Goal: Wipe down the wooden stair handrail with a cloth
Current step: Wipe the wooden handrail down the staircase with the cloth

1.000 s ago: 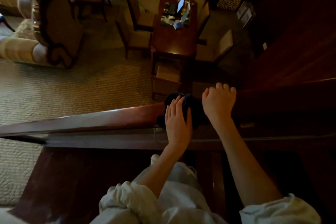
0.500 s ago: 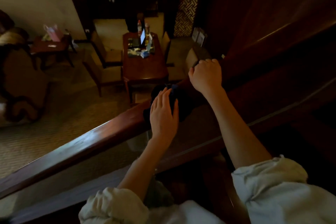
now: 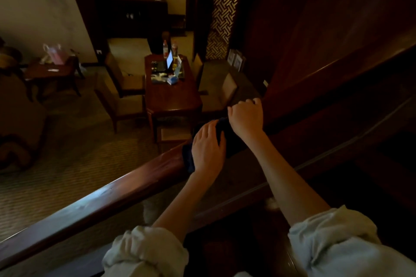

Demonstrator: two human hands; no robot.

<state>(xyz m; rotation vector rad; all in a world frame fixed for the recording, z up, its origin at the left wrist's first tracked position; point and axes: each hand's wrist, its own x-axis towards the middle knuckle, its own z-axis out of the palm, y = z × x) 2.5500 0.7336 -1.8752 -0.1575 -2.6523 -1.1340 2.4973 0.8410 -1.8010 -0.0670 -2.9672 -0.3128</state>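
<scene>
Head view: dark cloth draped over rail, left hand flat-fingered pressing it, right hand curled round rail just upslope; likely best wiped with even pressure, long strokes, cloth wrapped over both edges.

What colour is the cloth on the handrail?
The cloth is dark navy blue, best seen in the head view.

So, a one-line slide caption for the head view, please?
Left hand presses dark cloth on wooden handrail; right hand grips the rail above it.
</scene>
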